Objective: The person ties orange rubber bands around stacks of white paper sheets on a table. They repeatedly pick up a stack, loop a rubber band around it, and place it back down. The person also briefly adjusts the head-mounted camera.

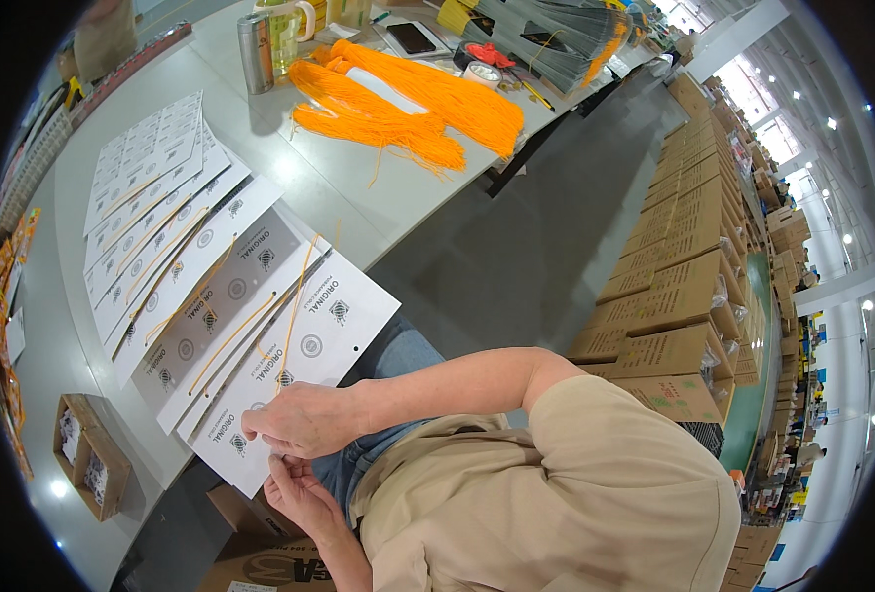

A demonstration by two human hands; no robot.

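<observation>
A white printed card (pixel 348 302) lies uppermost at the table's near edge, with a punched hole showing near one corner. An orange cord (pixel 300 303) crosses its face and runs in under my right hand (pixel 308 420). That hand rests over the card, its fingers closed around the cord's end, which is hidden. Just below it, my left hand (pixel 300 488) pinches the card's near edge between thumb and fingers. Beneath and beyond lie several overlapping cards (pixel 148 177), many with orange cords across them.
Bundles of orange cord (pixel 437 96) lie to the right, by a steel tumbler (pixel 255 55), a phone (pixel 411 38) and a tape roll (pixel 482 74). A divided wooden box (pixel 91 455) sits to the left. Stacked cardboard cartons (pixel 652 296) line the floor; another carton (pixel 274 566) stands below the table.
</observation>
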